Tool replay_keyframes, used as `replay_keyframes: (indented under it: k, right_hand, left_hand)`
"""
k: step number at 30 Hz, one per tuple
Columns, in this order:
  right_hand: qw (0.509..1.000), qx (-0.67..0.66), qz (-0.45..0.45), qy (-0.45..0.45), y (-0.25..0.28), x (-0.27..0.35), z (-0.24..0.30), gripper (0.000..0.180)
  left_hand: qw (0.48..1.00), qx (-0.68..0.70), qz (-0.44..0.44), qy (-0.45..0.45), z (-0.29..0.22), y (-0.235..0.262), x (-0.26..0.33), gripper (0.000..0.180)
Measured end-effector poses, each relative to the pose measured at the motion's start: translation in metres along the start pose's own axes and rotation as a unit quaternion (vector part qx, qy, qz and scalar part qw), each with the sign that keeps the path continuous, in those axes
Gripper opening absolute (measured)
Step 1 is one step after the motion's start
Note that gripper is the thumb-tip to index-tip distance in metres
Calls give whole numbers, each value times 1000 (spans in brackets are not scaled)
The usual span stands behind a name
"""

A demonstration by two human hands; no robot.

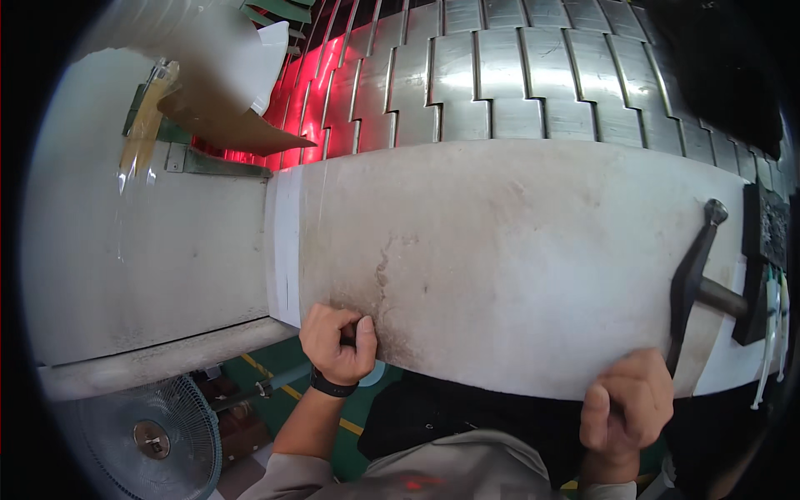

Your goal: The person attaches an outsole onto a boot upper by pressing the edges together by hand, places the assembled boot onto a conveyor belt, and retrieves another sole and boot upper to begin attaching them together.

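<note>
My left hand (337, 342), with a dark band at the wrist, rests at the near edge of the pale worktop (467, 250). Its fingers are curled toward the thumb, and I see nothing between them. At the near right edge my right hand (631, 400) is closed in a loose fist; no object shows in it. Just beyond that hand lies a dark metal hammer-shaped piece (687, 279) with a rounded end. Its pointed lower end reaches close to the knuckles, and a thick stem runs right toward a black block (762, 229).
Overlapping metal slats (492, 71), lit red at left, run behind the worktop. A brown flap (233, 125) and a clear-wrapped yellowish item (143, 125) are at far left. A fan (150, 442) stands below left. White ties (771, 325) hang at the right edge.
</note>
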State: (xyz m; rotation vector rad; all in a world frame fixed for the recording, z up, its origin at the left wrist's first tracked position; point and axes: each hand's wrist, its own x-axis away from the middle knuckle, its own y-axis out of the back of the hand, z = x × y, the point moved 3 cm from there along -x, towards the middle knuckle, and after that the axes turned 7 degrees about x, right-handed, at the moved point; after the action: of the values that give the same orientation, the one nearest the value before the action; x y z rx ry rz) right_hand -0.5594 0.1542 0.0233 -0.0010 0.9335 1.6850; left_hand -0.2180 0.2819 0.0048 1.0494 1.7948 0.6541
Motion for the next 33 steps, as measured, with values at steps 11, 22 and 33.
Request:
replay_keyframes:
  k: [11, 22, 33]
  right_hand:
    - [966, -223, 118, -58, 25, -14, -9, 25]
    - [969, -233, -3, -81, 20, 1, -12, 18]
    - [974, -209, 79, 41, 21, 67, -62, 36]
  left_hand:
    - [998, -24, 57, 20, 0, 8, -1, 13]
    - [997, -29, 62, 21, 5, 9, 2, 14]
    - [999, -5, 25, -31, 8, 4, -3, 16]
